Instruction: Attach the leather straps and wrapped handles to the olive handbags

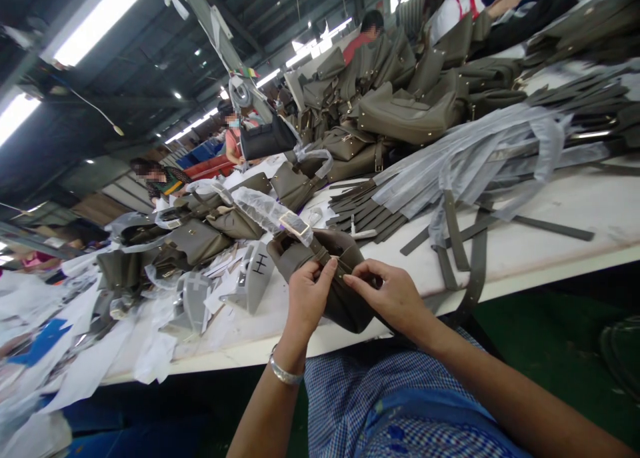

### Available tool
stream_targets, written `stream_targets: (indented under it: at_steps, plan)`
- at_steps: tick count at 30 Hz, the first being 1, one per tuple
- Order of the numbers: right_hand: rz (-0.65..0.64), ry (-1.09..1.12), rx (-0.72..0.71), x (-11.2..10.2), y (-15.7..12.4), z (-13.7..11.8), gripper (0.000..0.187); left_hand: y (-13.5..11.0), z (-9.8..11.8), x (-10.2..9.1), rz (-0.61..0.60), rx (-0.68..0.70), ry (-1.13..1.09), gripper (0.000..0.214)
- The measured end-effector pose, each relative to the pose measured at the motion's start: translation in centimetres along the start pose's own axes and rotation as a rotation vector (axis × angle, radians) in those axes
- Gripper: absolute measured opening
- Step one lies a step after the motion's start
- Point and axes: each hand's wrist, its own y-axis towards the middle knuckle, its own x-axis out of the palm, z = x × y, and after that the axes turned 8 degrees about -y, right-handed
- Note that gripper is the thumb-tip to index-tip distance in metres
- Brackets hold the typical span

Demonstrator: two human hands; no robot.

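Note:
An olive-brown handbag (350, 308) rests at the table's near edge, tilted toward me. My left hand (311, 291) grips its upper side, thumb and fingers pinched near the rim. Just to the right, my right hand (387, 290) pinches the bag's front by a strap or flap; the exact piece is too small to make out. A plastic-wrapped strap (260, 208) with a gold buckle (295, 225) rises from the bag's opening. The far side of the bag is partly hidden by my hands.
Many similar bags (410, 115) are heaped at the back. Flat straps (375, 211), some plastic-wrapped, lie to the right on the white table (560, 245). Grey stands (253, 278), papers and more bags lie to the left. Several people work beyond the table.

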Motion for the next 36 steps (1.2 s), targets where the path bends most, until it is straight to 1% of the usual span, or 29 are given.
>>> stream_targets:
  at_steps: [3,6,8,10,11,12,13,14,16,17,19,21,23,24,26,29,31,32,34,35,36]
  plan:
    - [-0.043,0.021,0.04,0.3,0.3,0.4,0.021,0.0,-0.2,-0.1,-0.017,-0.021,-0.07,0.035]
    - [-0.075,0.044,0.053,0.3,0.4,0.7,0.024,-0.3,0.2,-0.3,-0.038,0.05,0.029,0.029]
    - [-0.125,0.046,0.011,-0.2,0.8,1.1,0.026,-0.7,0.4,-0.5,-0.031,0.086,0.1,0.027]
    - [-0.239,0.03,-0.073,-0.9,1.7,1.7,0.028,-1.0,0.4,-0.6,-0.011,0.094,0.127,0.027]
    - [-0.282,-0.032,-0.118,-1.3,2.5,2.0,0.029,-1.2,0.4,-0.6,-0.004,0.092,0.129,0.027]
    - [-0.298,-0.134,-0.153,-1.7,3.4,2.5,0.031,-1.3,0.3,-0.6,0.001,0.088,0.127,0.027]
    - [-0.286,-0.261,-0.173,-2.0,4.5,2.9,0.032,-1.5,0.2,-0.6,0.005,0.083,0.123,0.028]
    - [-0.246,-0.404,-0.18,-2.1,5.8,3.4,0.031,-1.6,0.2,-0.6,0.01,0.078,0.115,0.028]
    - [-0.18,-0.605,-0.164,-1.8,8.4,4.4,0.024,-1.6,0.3,-0.4,0.018,0.073,0.095,0.028]
    - [-0.184,-0.663,-0.152,-1.3,9.6,4.8,0.025,-1.6,0.4,-0.4,0.021,0.073,0.089,0.027]
    - [-0.235,-0.751,-0.123,0.0,11.7,5.5,0.031,-1.6,0.7,-0.2,0.021,0.074,0.081,0.026]
    - [-0.295,-0.812,-0.093,1.4,13.3,6.1,0.03,-1.5,1.0,-0.2,0.019,0.07,0.068,0.026]
    - [-0.335,-0.819,-0.071,2.1,14.5,6.4,0.028,-1.4,1.1,-0.2,0.017,0.065,0.052,0.025]
    - [-0.344,-0.8,-0.066,2.2,14.9,6.4,0.027,-1.4,1.1,-0.2,0.015,0.061,0.043,0.025]
    - [-0.331,-0.726,-0.064,1.5,15.3,6.4,0.025,-1.4,0.9,-0.2,0.007,0.049,0.013,0.025]
    - [-0.231,-0.548,-0.067,-0.9,14.5,5.8,0.03,-1.2,0.5,-0.2,-0.008,0.036,-0.047,0.025]
    - [-0.138,-0.426,-0.068,-2.7,12.5,4.7,0.038,-1.1,0.3,-0.2,-0.009,0.038,-0.068,0.024]
    - [-0.097,-0.355,-0.069,-3.5,11.2,4.1,0.04,-1.0,0.3,-0.2,-0.008,0.041,-0.071,0.024]
    - [-0.059,-0.193,-0.07,-4.5,7.8,2.6,0.04,-0.9,0.3,-0.3,-0.008,0.048,-0.071,0.024]
    - [-0.063,0.081,-0.022,-4.7,6.0,1.8,0.036,-0.8,0.3,-0.3,-0.009,0.052,-0.069,0.024]
    - [-0.112,0.29,0.049,-4.7,4.3,1.0,0.033,-0.8,0.3,-0.3,-0.01,0.054,-0.066,0.024]
